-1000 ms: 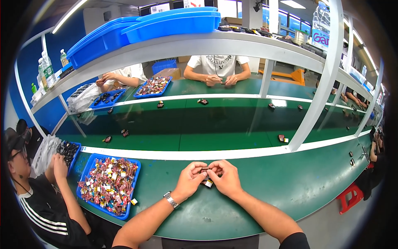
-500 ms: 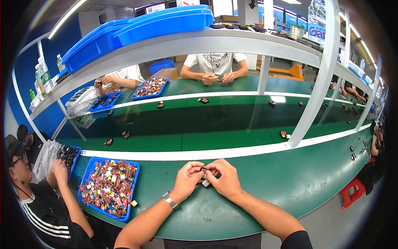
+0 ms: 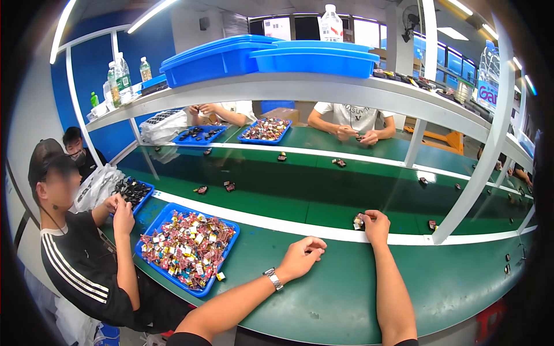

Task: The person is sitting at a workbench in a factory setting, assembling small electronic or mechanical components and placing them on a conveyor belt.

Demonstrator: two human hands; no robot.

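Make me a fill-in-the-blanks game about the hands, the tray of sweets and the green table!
1. The person's right hand holds a small wrapped piece at the table's long ____ stripe.
2. The left hand rests on the ____ tabletop, holding nothing.
3. The shallow ____ plastic tray is full of colourful wrapped pieces.
4. A silver wristwatch sits on the ____ wrist.

Missing words: white, green, blue, left
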